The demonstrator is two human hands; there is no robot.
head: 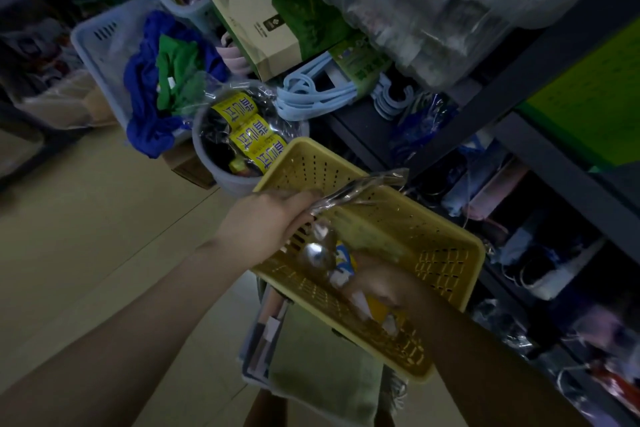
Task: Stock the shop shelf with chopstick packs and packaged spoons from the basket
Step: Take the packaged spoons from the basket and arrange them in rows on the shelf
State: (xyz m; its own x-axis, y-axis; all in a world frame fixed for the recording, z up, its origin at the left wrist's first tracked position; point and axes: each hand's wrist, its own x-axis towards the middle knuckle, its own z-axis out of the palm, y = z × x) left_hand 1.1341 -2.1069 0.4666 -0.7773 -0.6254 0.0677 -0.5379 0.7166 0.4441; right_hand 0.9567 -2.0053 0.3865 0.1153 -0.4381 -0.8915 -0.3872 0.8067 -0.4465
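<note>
Left hand [273, 218] is wrapped round packaged spoons [349, 194] at the basket [446, 253] rim; right hand [384, 284], blurred, grip unclear. Shelving's probably needed next.

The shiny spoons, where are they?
In the head view, the wrapped spoons hang over the yellow basket near the middle, held by the left hand, with the right hand just below.

Left hand [273, 218] fingers curled in a grip, right hand [384, 288] blurred, both forearms extended
</note>
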